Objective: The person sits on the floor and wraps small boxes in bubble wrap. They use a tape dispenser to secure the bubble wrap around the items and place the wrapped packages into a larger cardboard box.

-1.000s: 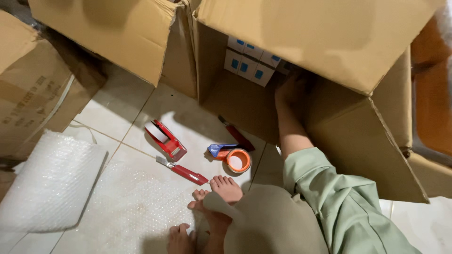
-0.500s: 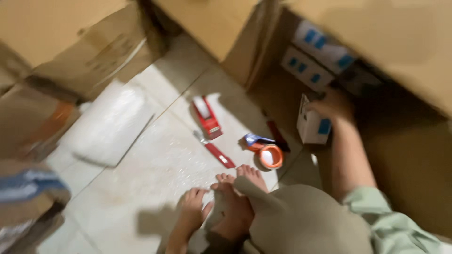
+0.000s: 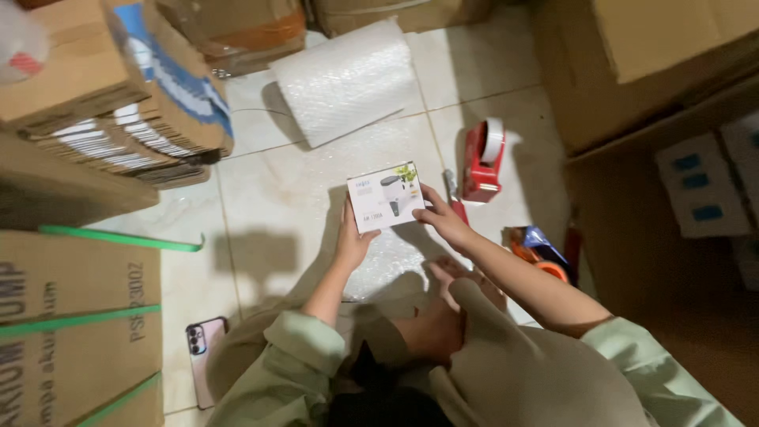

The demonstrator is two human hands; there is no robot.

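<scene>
A small white product box with a picture on its face lies on a sheet of bubble wrap spread over the tiled floor. My left hand grips the box's lower left edge. My right hand holds its right edge. Both sleeves are pale green, and my bare feet rest just below the box.
A roll of bubble wrap lies ahead. A red tape dispenser and a red cutter sit right of the box, an orange tape roll nearer. Cardboard cartons stand left, an open carton right. A phone lies by my knee.
My right hand came out of the open carton on the right with the white box and set it onto the bubble wrap. My left hand came up to hold it too. View swung left.
</scene>
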